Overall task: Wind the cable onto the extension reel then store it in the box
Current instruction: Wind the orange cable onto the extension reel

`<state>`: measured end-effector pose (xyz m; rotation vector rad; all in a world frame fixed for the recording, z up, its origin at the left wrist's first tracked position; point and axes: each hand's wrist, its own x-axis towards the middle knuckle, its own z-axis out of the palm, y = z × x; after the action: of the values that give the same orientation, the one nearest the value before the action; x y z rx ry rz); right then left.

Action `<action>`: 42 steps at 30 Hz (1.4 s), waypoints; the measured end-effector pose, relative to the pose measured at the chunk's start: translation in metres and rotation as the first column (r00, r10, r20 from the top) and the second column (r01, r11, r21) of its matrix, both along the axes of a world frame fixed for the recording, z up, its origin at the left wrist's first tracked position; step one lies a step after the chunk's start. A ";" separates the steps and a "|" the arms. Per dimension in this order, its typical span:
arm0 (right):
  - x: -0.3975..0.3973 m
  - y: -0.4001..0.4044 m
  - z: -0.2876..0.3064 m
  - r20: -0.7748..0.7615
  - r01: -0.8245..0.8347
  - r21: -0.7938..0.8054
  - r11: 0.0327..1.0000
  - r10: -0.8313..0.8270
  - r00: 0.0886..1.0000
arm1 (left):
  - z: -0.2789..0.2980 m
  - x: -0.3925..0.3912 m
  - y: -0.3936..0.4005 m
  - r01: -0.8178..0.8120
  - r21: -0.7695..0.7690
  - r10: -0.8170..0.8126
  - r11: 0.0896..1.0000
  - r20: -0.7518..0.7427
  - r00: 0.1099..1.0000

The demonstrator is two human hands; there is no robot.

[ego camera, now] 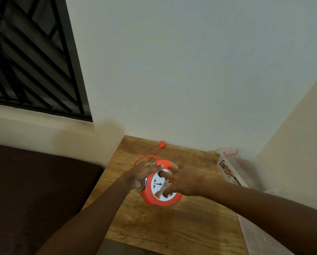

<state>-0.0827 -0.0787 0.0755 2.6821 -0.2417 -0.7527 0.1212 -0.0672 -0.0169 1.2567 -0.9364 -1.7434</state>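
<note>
Both forearms are bare, with no sleeves or jewellery visible.

On the bench: one orange reel, one cable, one plug, one clear box at its right edge, two hands.

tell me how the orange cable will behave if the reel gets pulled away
The cable looks thin and floppy, lying in a loose curve, so it would likely drag behind the reel. Its plug by the wall may snag.
</note>
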 end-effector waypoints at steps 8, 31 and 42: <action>0.012 0.007 -0.015 0.030 -0.023 -0.081 0.996 0.025 0.999 | -0.007 0.008 -0.002 0.029 0.009 -0.029 1.000 0.023 0.999; 0.016 -0.005 -0.019 0.362 0.223 -0.063 0.973 -0.186 0.914 | 0.006 0.004 -0.004 -0.104 -0.024 0.099 0.994 -0.154 0.983; 0.023 -0.001 -0.046 0.662 0.587 0.404 0.701 -0.667 0.341 | 0.013 -0.023 -0.008 -0.431 -0.071 0.407 0.900 -0.221 0.886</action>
<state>-0.0602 -0.0798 0.0292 2.7794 -1.5915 0.3766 0.0985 -0.0749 -0.0037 1.0857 -0.5851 -1.4163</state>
